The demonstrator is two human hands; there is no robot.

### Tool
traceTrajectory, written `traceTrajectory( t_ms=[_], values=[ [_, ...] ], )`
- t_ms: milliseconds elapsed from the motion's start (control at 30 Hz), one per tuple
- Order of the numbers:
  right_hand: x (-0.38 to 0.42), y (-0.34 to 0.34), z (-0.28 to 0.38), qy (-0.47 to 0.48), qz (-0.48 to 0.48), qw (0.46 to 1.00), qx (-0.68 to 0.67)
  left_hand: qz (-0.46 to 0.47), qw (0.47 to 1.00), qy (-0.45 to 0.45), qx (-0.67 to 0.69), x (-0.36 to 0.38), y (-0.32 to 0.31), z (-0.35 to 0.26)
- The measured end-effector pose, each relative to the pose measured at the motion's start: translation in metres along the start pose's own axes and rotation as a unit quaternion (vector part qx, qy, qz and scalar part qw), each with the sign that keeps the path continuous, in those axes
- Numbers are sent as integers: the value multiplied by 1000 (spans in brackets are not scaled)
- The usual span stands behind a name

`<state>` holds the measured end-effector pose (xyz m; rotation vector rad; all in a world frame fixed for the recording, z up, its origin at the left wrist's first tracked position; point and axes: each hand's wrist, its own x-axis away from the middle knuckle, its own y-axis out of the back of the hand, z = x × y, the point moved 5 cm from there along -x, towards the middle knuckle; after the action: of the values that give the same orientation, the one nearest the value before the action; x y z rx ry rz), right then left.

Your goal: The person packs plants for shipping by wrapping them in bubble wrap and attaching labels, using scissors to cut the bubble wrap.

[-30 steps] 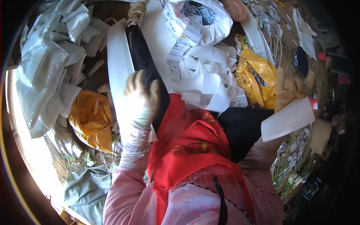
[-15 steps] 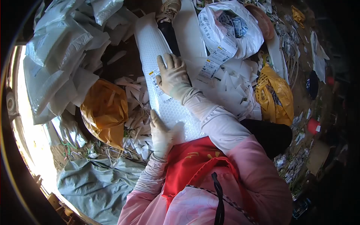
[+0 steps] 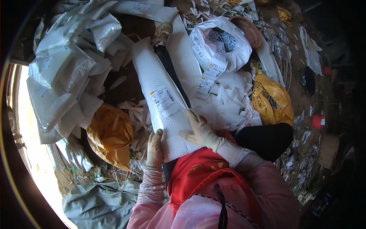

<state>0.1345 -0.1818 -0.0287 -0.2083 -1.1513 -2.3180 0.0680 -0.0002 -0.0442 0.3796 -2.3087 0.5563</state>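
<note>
A long bubble-wrapped package (image 3: 152, 72) lies lengthwise over my legs, its near end against my red apron (image 3: 206, 171). A printed shipping label (image 3: 164, 100) with a yellow mark is stuck on its upper face. My gloved left hand (image 3: 154, 149) grips the package's left edge near the close end. On the opposite edge is my gloved right hand (image 3: 200, 131), its thumb over the top and its fingers along the side. A strip of more labels (image 3: 211, 72) trails out of a white plastic bag (image 3: 244, 53) beyond the package.
Bubble-wrapped parcels (image 3: 65, 84) are heaped at the left. An orange bag (image 3: 110, 133) stands before them, and a yellow bag (image 3: 272, 99) sits at the right. White paper scraps (image 3: 228, 101) lie beside my leg. A grey-green tarp (image 3: 101, 206) covers the ground at lower left.
My right hand has left the label and moved back towards me to the package's right edge. My left hand has shifted slightly down and left, and the label is now uncovered.
</note>
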Motion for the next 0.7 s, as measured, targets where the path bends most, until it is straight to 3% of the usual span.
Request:
traceTrajectory(
  t_ms=[33, 100, 133, 167, 300, 333, 367, 433, 467, 500, 600, 633, 700],
  values=[
    [12, 2, -5, -126, 72, 983, -108, 15, 1000, 9, 8, -6, -6, 2],
    [10, -12, -6, -2, -12, 971, -240, 43, 999, 25, 19, -19, -21, 9],
    [12, 3, 10, 29, -38, 967, -251, 123, 985, 41, 110, -13, -45, 2],
    [14, 18, 25, 61, -64, 962, -260, 128, 981, 51, 134, -11, -57, -2],
    [50, 74, 79, 166, -161, 951, -206, 195, 948, -70, 241, 49, -99, -53],
    [65, 80, 85, 185, -182, 946, -196, 198, 954, -76, 212, 65, -101, -59],
    [80, 83, 91, 173, -176, 953, -177, 200, 963, -139, 112, 81, -99, -65],
    [112, 86, 96, 252, -243, 927, -135, 204, 957, -97, 184, 98, -101, -60],
    [122, 89, 98, 281, -268, 917, -95, 195, 964, -136, 122, 116, -106, -67],
    [133, 89, 97, 307, -290, 902, -87, 199, 958, -145, 146, 122, -113, -68],
    [146, 97, 88, 322, -306, 891, -91, 112, 959, -261, 17, 119, -114, -65],
    [123, 108, 90, 320, -252, 901, -151, 121, 941, -309, -68, 108, -109, -82],
    [119, 132, 86, 290, -290, 902, -131, 59, 881, -443, -157, 90, -106, -117]
  ],
)
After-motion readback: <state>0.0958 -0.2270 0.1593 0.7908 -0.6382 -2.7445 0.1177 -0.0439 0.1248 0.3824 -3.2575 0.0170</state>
